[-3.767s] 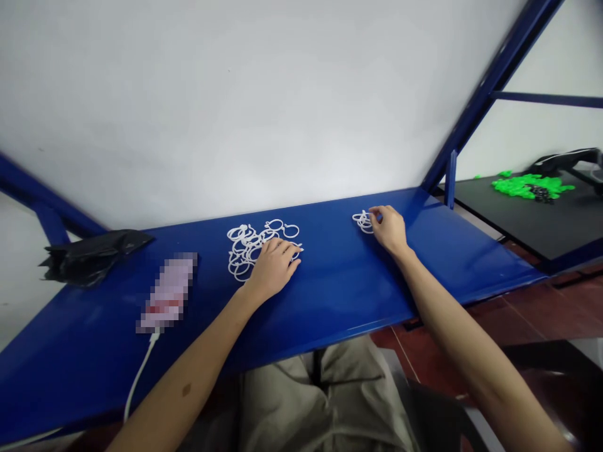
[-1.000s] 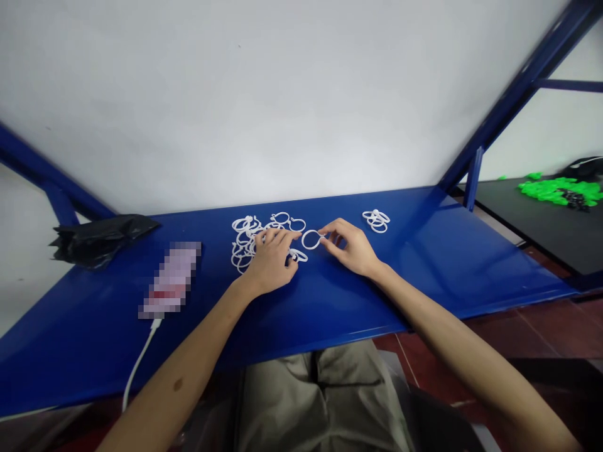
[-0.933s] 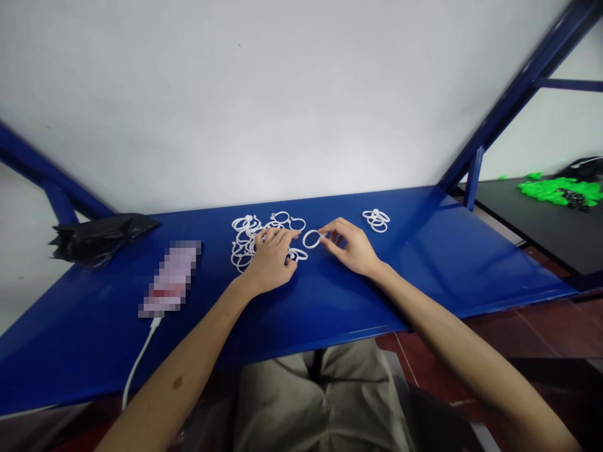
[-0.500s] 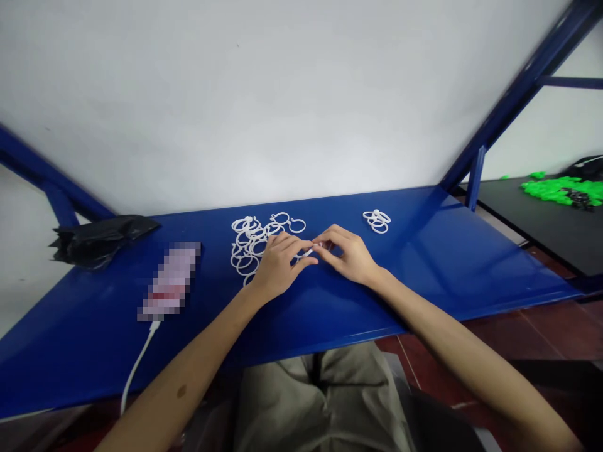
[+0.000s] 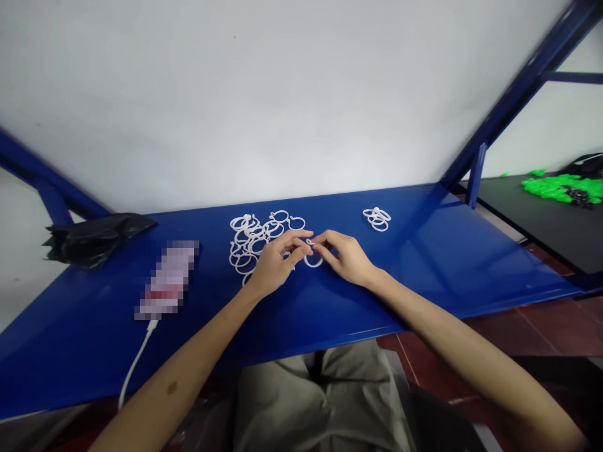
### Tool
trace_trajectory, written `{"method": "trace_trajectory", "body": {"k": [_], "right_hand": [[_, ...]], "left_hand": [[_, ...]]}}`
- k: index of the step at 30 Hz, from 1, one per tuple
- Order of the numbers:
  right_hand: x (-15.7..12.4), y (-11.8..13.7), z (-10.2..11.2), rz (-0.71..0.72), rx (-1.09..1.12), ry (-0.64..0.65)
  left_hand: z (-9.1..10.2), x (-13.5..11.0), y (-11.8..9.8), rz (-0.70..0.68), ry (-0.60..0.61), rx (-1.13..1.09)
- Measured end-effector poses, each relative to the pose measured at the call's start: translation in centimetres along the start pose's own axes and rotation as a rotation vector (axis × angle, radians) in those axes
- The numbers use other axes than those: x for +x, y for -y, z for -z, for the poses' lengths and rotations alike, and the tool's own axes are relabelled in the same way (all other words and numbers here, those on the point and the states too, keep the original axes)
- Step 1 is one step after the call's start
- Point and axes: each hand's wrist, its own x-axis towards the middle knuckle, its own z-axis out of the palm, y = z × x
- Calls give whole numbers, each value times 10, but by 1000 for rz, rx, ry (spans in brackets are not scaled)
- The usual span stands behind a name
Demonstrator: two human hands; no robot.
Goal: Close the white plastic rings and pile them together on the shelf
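Between my fingertips is a white plastic ring with a small loop at its top. My left hand pinches it from the left, thumb and forefinger at the loop. From the other side my right hand grips the same ring near its top. A pile of similar white rings lies just left of my left hand, partly covered by it. Farther right, a small cluster of white rings rests apart on the blue table.
On the left lie a black plastic bag and a blurred-out phone with a white cable. Blue frame bars slope up at the sides. A black table at right bears bright green pieces.
The ring between my hands has turned, so its round hoop now hangs below my fingertips. My left hand has shifted slightly, its fingers more curled. The pile and cluster look the same.
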Motion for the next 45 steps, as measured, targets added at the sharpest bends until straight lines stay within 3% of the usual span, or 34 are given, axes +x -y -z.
{"method": "trace_trajectory", "body": {"k": [4,11,18,21,26,32,38,45], "right_hand": [[-1,2,2,50,-3,27],[-1,10,4,101,53,103],[-4,13,9,205,29,191],[-2,9,11,189,-13,166],[5,-24,20,37,-142,-8],[-2,-87,60,-283,-426,-345],[-8,-107,78,-502,-612,-325],[-10,-106,77,-520,-659,-333]], "left_hand": [[0,2,5,-32,-40,46],[2,2,-1,-193,-164,340],[-2,0,0,-224,-144,470],[-2,2,1,-268,-121,555],[3,1,2,-252,-39,848],[6,-4,13,-252,36,995],[3,-4,13,-285,28,925],[4,-3,7,-363,-38,849]]}}
